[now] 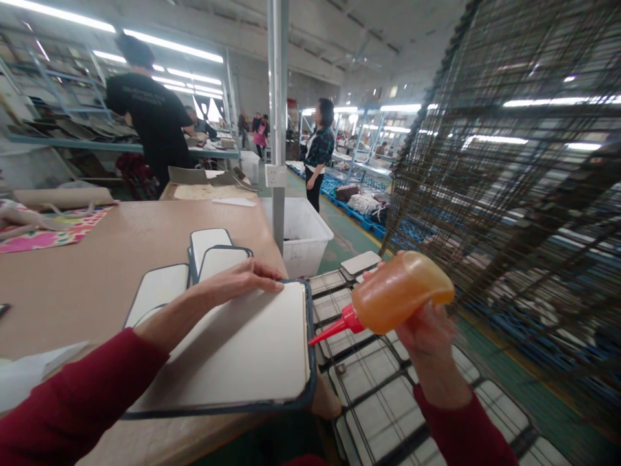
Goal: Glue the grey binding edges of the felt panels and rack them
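My right hand (429,333) grips a squeeze bottle (400,291) of amber liquid, tilted with its red nozzle pointing left and down. The nozzle tip is at the right edge of a large white panel (242,349) with rounded corners and a dark rim. My left hand (242,278) is closed on the panel's far edge near the right corner, thumb on the white face. What its other fingers do beyond the edge is partly hidden. Smaller dark-rimmed white panels (211,244) lie overlapping just behind and left of the large one.
The panel lies on a brown table (233,217) by a metal post (278,129). A white bin (303,236) stands behind. At right are a wire rack (373,382) holding several panels and upright wire racks (504,142). Two people (150,116) (317,152) stand farther back.
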`<state>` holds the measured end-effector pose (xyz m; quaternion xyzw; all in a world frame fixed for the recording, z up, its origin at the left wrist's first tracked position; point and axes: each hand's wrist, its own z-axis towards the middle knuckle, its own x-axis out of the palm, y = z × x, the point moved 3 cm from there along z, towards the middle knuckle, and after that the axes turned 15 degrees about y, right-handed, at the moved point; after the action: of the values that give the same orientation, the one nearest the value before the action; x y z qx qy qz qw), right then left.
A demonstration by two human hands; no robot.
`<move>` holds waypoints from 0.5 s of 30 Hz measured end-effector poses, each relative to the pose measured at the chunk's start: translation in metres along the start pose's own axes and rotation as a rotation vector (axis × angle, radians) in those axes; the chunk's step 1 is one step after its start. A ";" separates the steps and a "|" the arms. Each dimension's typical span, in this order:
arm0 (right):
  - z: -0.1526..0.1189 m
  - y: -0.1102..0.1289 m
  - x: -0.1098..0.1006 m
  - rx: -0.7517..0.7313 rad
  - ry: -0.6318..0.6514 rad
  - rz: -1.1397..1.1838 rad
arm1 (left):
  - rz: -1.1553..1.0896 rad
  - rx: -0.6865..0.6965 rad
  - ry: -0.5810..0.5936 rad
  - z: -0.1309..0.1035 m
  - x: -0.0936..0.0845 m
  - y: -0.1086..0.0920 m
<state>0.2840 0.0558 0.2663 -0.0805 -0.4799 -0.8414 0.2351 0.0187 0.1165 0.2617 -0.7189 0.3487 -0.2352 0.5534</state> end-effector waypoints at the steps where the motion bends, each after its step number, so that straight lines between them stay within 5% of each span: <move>1: 0.000 0.000 0.001 0.003 0.011 -0.004 | -0.003 0.001 -0.002 0.000 -0.001 0.001; 15: -0.005 -0.008 -0.006 0.014 -0.076 -0.018 | -0.132 0.018 -0.102 0.003 -0.027 0.022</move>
<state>0.2856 0.0569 0.2552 -0.1063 -0.4950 -0.8365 0.2096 -0.0019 0.1353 0.2407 -0.7464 0.2698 -0.2371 0.5602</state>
